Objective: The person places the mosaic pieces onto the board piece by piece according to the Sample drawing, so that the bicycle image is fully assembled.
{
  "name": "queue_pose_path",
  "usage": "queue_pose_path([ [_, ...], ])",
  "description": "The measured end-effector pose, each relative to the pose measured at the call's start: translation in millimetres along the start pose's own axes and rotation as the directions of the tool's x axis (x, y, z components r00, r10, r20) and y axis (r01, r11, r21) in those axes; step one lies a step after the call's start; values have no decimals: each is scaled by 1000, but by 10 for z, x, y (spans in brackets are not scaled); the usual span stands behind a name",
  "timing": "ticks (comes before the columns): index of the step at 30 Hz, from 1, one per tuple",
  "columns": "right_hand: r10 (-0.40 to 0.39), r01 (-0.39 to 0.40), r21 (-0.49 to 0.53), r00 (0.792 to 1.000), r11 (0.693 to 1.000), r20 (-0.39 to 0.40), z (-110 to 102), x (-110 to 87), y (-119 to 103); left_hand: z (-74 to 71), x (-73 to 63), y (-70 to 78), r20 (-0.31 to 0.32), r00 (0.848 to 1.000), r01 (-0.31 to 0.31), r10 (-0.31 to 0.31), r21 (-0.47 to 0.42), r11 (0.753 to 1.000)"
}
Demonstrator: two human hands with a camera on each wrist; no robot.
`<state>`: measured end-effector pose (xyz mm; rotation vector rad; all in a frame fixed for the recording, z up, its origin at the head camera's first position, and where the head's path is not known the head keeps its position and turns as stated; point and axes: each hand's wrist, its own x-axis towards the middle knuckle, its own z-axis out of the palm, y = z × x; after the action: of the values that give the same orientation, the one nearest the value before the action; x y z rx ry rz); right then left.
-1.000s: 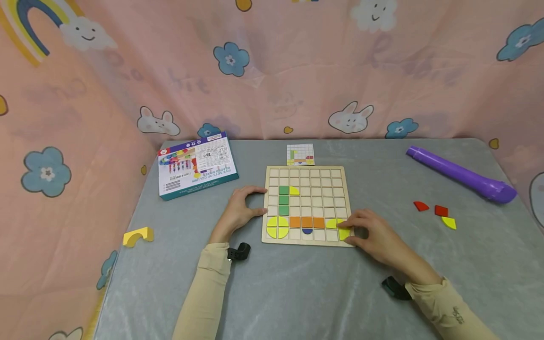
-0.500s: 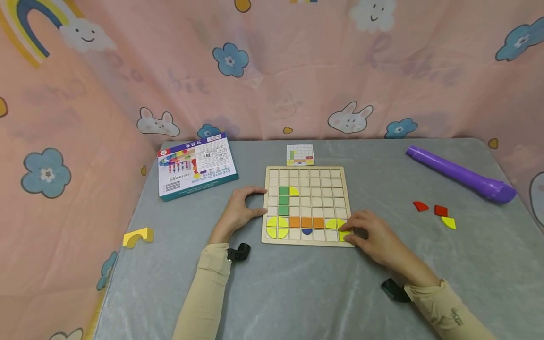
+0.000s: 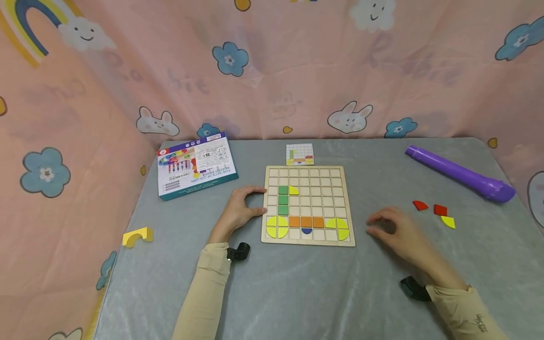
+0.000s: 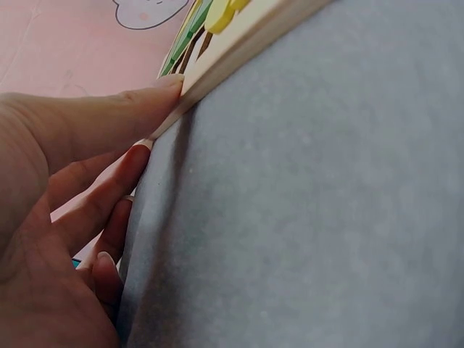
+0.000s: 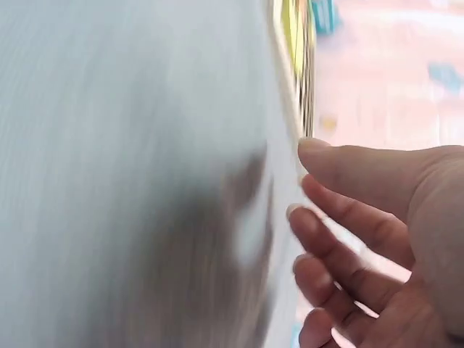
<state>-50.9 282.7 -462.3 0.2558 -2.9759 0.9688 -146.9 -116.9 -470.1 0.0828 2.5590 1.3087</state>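
A wooden grid board (image 3: 316, 182) lies on the grey cloth, with flat coloured pieces in some squares. Green squares (image 3: 283, 200) form a column, orange squares (image 3: 306, 222) a row. Yellow quarter circles make a full disc (image 3: 277, 227) at the lower left; at the lower right sit several more yellow quarter circles (image 3: 342, 228). A blue half circle (image 3: 307, 231) is under the orange row. My left hand (image 3: 240, 210) touches the board's left edge with thumb and fingertips, as the left wrist view also shows. My right hand (image 3: 399, 233) hangs right of the board, fingers loosely bent, holding nothing.
Right of the board lie two red pieces (image 3: 440, 210) and a yellow quarter circle (image 3: 448, 222), with a purple tube (image 3: 461, 174) behind them. A pattern card (image 3: 300, 154) lies behind the board. At left are a box (image 3: 197, 165) and a yellow arch block (image 3: 138, 236).
My right hand has let go of the yellow quarter circle at the board's lower right corner and moved right, off the board. The left hand has stayed at the left edge.
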Motion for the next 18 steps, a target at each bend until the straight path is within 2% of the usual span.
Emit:
queue_pose_path([
  [3,56,-56,-47,998,997,-8,-161,-71,239,-4,-1,3,1,1000,-2,2,-4,1000],
  [8,110,-123,-140,990,982,-93,-387,-236,643,-4,1,10,1,1000,2,-2,2,1000],
  [10,146,-173,-185,978,967,-150,-456,-299,764,-1,2,7,-1,1000,4,-4,2,1000],
  [13,230,-271,-231,955,935,-189,-546,-375,899,3,3,5,-3,1000,5,-5,1,1000],
  [15,288,-327,-231,939,916,-186,-590,-411,957,3,2,6,-4,1000,7,-7,2,1000],
  [18,325,-356,-233,932,905,-161,-629,-443,1008,3,0,10,-4,1000,12,-12,0,1000],
])
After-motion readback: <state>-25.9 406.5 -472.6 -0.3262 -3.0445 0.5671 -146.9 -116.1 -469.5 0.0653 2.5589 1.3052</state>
